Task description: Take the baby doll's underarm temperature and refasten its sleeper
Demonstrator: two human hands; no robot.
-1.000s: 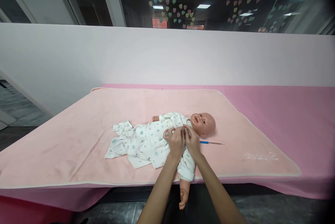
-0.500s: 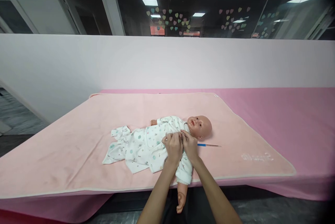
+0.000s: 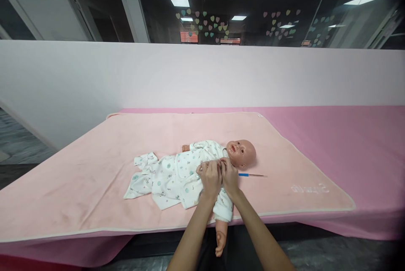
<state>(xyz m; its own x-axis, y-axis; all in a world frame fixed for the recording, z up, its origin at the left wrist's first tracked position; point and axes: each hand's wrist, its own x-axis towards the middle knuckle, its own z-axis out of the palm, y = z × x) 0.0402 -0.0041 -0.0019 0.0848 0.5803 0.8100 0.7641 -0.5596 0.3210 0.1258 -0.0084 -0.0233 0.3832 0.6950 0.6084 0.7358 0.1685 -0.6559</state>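
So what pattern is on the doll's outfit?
The outfit is white with small teal and orange prints, clearest in the head view.

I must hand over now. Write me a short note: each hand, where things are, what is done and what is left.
Left hand and right hand: both pinch the white suit at the doll's chest, near the neck.
Doll lies on its back on the pink blanket, head to the right, one arm hanging over the near edge.
Blue-handled tool lies beside the head.
Done: suit is on the body.
Left: closing the front at the chest.
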